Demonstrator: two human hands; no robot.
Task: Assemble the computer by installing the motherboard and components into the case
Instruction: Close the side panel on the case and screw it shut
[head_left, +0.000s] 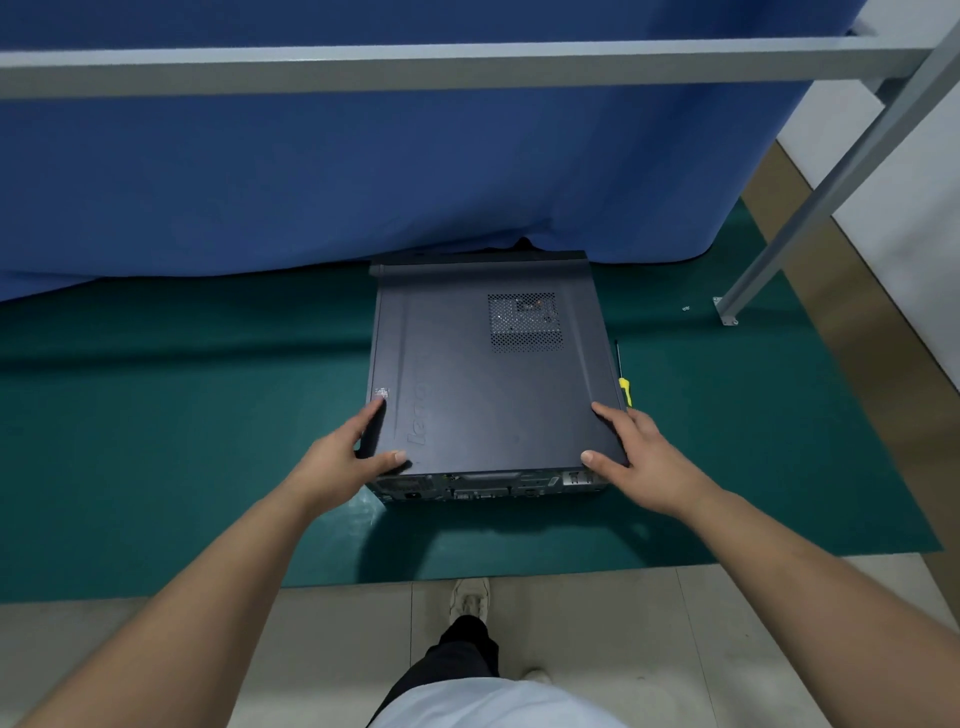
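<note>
A dark grey computer case (483, 374) lies flat on the green mat (182, 415), its side panel closed on top and its rear ports facing me. A perforated vent (524, 322) sits in the panel's far right part. My left hand (348, 457) grips the near left corner, thumb on top and fingers along the left edge. At the near right corner my right hand (639, 457) holds the case the same way, thumb on the panel. The motherboard and the inside of the case are hidden under the panel.
A yellow-handled screwdriver (623, 379) lies on the mat right beside the case's right side. A blue curtain (363, 171) hangs just behind the case. A grey metal frame leg (769, 260) stands at the right, with small screws (685, 308) near its foot.
</note>
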